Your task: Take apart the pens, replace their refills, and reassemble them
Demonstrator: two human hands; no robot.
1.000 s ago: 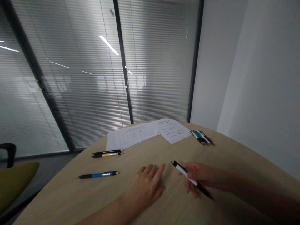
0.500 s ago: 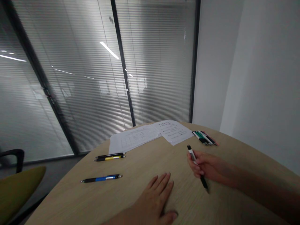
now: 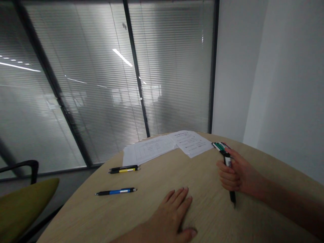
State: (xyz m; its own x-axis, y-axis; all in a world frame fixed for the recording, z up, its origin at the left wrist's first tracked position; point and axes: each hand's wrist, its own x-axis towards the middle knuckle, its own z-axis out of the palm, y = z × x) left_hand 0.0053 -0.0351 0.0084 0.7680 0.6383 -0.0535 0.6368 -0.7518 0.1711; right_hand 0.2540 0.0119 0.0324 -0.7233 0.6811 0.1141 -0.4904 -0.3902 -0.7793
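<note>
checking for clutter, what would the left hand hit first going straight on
The left hand would probably meet the printed sheet near its corner; the pen bundle lies close by.

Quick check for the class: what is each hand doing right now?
Left hand: open, palm down on the table.
Right hand: closed, holding a black-and-white pen.

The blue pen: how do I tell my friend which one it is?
On the pale wooden table, find the person's left hand. The pen lies to its left, alone, black with a blue middle; the two pens beyond it show yellow instead.
</note>
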